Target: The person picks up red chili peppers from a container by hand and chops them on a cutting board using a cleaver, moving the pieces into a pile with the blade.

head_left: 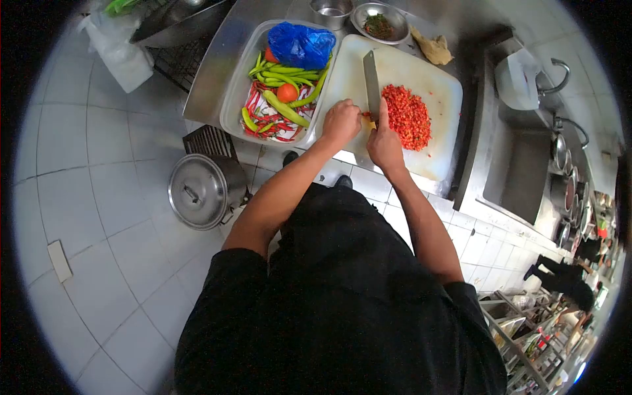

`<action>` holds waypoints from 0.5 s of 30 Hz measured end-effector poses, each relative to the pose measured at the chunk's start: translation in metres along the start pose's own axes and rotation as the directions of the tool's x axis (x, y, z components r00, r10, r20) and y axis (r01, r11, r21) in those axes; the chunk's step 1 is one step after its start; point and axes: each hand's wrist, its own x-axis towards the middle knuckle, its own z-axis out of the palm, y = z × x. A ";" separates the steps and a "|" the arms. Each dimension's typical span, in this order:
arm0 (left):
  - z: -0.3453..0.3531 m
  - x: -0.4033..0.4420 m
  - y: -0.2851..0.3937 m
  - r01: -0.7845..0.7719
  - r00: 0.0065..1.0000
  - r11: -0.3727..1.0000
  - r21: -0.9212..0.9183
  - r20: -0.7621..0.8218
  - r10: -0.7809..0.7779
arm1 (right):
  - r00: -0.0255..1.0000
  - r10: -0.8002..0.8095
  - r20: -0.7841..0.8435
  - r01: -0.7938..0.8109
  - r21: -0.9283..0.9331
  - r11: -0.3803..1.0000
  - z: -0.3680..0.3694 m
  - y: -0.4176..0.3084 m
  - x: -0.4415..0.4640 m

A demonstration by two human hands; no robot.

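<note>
My right hand (385,146) grips a kitchen knife (372,76) by its handle, with the index finger stretched along the blade. The wide blade points away from me over a white cutting board (349,72). Close to its left side, my left hand (342,124) is closed, its fingertips pinching a bit of red chili pepper (366,114) on the board. A heap of chopped red chili (407,118) lies just right of the blade. To the left, a clear plastic tub (232,99) holds green peppers (284,108), whole red chilies (253,102), tomatoes (287,93) and a blue plastic bag (299,45).
Behind the board stand a metal bowl of chopped herbs (378,26), a metal pot (331,12) and a crumpled brown cloth-like item (432,47). A sink (517,158) adjoins on the right. A lidded pot (197,192) is at lower left. Another person (563,283) stands far right.
</note>
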 end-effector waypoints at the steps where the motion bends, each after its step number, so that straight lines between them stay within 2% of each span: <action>1: 0.000 -0.002 -0.001 -0.003 1.000 1.000 0.009 -0.018 0.003 | 1.000 -0.008 0.015 0.008 0.008 1.000 -0.001 0.003 0.004; 4: -0.003 0.001 -0.001 0.021 0.998 0.999 -0.025 0.063 -0.019 | 0.997 -0.052 0.057 0.050 0.043 0.998 -0.023 -0.001 0.009; 7: -0.001 -0.002 -0.001 -0.015 1.000 1.000 -0.022 -0.019 0.015 | 0.991 0.049 0.122 -0.045 -0.032 0.998 -0.033 -0.022 0.002; 8: -0.001 -0.001 -0.001 -0.022 1.000 1.000 -0.011 -0.022 0.022 | 0.998 0.010 0.064 -0.010 0.009 1.000 -0.014 -0.012 -0.002; 9: 0.001 -0.003 0.000 -0.027 1.000 0.999 -0.019 -0.008 0.026 | 0.995 0.078 0.062 -0.074 -0.065 0.995 -0.002 -0.012 -0.006; 11: 0.001 0.001 -0.005 -0.038 0.999 0.999 -0.022 0.004 0.038 | 1.000 -0.007 0.012 0.007 -0.004 1.000 0.005 -0.003 -0.001; 13: 0.000 -0.011 -0.002 -0.023 0.998 0.999 -0.032 0.056 0.025 | 0.999 0.000 0.051 0.001 -0.014 1.000 -0.008 -0.001 0.008; 15: -0.003 0.007 -0.007 -0.033 0.999 0.999 -0.037 0.027 0.034 | 0.997 -0.010 0.076 0.011 -0.019 1.000 -0.019 -0.004 0.019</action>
